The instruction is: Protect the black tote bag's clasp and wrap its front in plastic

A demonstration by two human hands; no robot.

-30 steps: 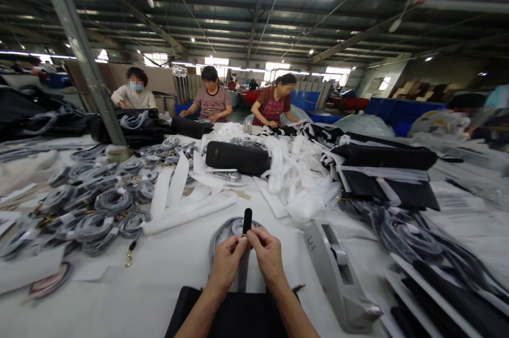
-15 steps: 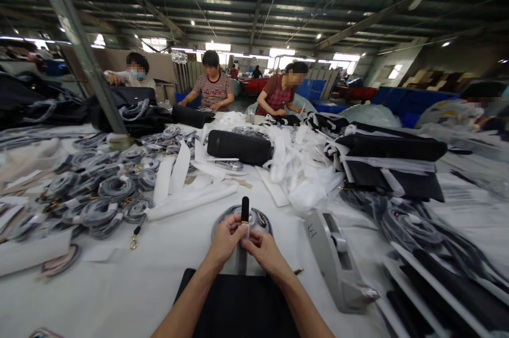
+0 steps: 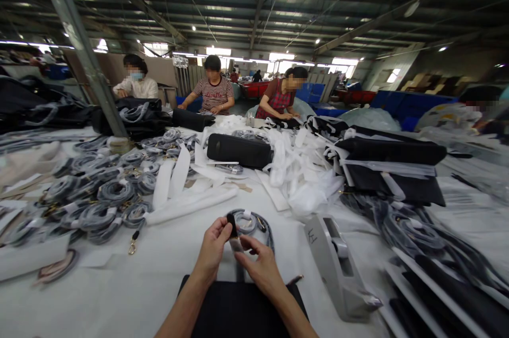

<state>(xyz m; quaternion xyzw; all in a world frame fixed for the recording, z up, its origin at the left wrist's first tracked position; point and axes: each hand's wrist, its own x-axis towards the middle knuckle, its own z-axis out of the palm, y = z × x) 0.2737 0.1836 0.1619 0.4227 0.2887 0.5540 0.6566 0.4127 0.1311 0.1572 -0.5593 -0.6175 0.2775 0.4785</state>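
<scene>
My left hand pinches the black tip of a strap between thumb and fingers. Pale, see-through wrapping covers the part just below that tip. On the other side, the thumb and fingertips of my right hand close on this wrapped part; the exact contact is partly hidden. Downward, the strap runs toward a black bag lying under my forearms. Just beyond my hands lies a coiled, wrapped strap with a metal clasp.
A grey tape dispenser stands at my right. Wrapped strap coils heap up on the left. White packing sheets and a black bag lie ahead. More black bags are stacked at right. Several people work across the table.
The strap's tip has tilted left and dropped lower, with my left hand moving along. My hands are slightly farther apart, and the right fingers have shifted on the wrapped part.
</scene>
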